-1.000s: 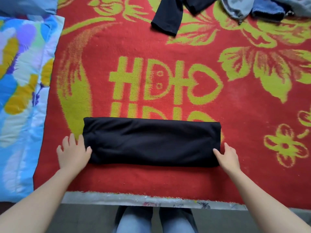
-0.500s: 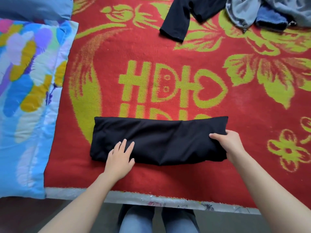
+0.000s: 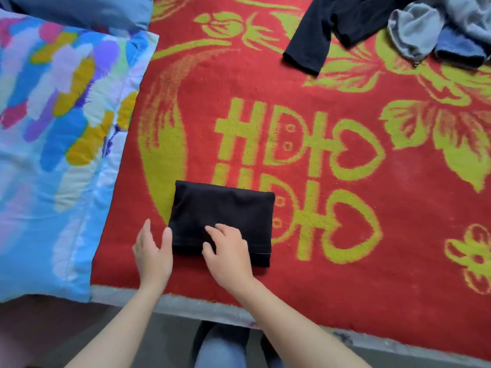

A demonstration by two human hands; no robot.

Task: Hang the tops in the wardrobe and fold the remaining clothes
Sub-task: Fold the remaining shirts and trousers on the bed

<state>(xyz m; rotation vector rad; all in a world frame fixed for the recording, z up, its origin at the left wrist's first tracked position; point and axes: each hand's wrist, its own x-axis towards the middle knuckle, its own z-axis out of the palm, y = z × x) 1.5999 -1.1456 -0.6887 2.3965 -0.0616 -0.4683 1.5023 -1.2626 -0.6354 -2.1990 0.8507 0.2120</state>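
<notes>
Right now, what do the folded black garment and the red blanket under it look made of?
Folded black garment: thin matte knit, probably cotton or a blend; it folds soft and flat, with a stitched hem at the near edge.
Red blanket: thick fuzzy pile, maybe acrylic or wool; the yellow-green pattern has blurred, fibrous edges.
Exact fibres cannot be told.

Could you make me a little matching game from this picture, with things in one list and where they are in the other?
Things
1. folded black garment
2. patterned pillow
3. grey garment
4. left hand

Places
A. far right of the red blanket
B. left of the blanket
C. near edge of the blanket, under the right hand
D. beside the folded garment's left edge

Pairs: 1-C, 2-B, 3-A, 4-D
</notes>
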